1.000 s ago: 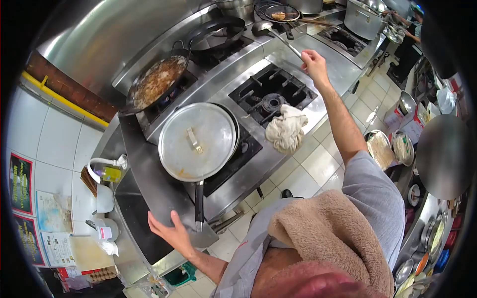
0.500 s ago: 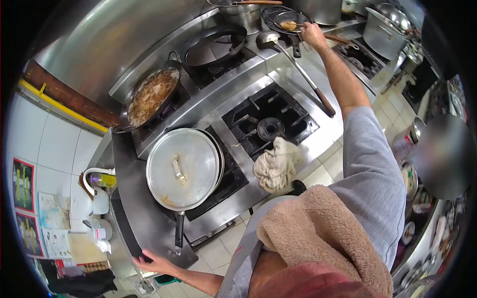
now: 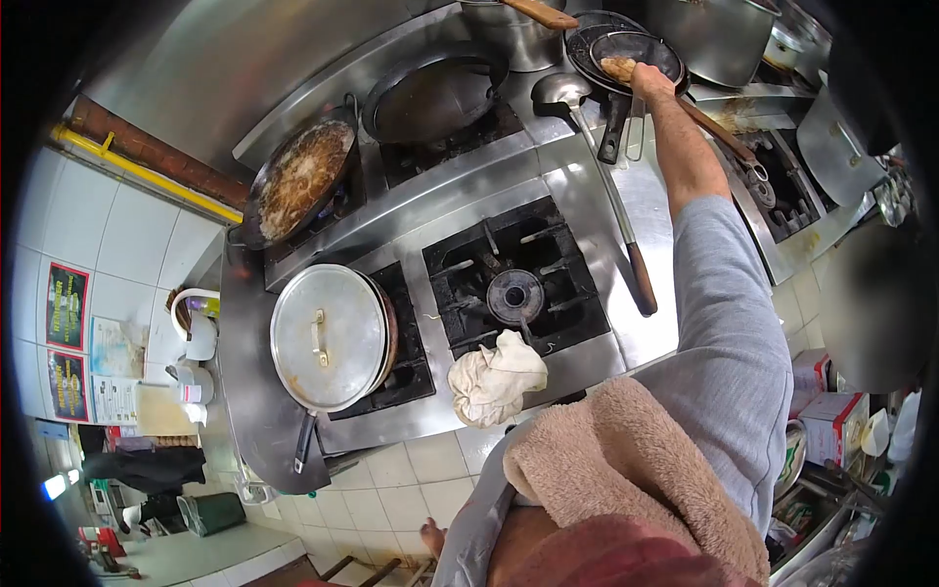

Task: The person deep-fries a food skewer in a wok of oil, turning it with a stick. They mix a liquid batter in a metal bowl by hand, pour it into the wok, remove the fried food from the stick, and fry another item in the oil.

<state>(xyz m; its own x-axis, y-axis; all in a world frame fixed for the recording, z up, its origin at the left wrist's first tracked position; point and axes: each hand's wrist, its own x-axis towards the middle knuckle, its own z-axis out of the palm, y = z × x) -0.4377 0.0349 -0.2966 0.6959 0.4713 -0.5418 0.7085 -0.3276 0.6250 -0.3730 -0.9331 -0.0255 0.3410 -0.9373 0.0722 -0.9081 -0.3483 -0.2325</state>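
Observation:
My right hand point(image 3: 653, 82) reaches to the back right, closed around what look like metal tongs point(image 3: 636, 137), whose wire loop hangs below it. A golden-brown piece of food point(image 3: 618, 68) lies just left of the fingers, over a dark strainer point(image 3: 667, 59) with a wooden handle. Beneath the strainer is a black frying pan point(image 3: 614, 129). A long ladle point(image 3: 614, 191) with a wooden grip lies to the left of my right forearm. Low in the view, beside my body, my left hand point(image 3: 431, 536) shows only in part, its fingers mostly hidden.
Dark bubbling liquid fills a wok point(image 3: 305, 176) at the back left, next to another wok point(image 3: 430, 98). A lidded pan point(image 3: 328, 338) stands on the front left burner. A crumpled cloth point(image 3: 497, 380) lies at the front edge of the bare burner point(image 3: 515, 296). Large pots point(image 3: 709, 39) stand at the back right.
My view has shifted, and my right hand with the tongs is now lower over the strainer. My left hand has drawn in from the counter's left corner towards my body.

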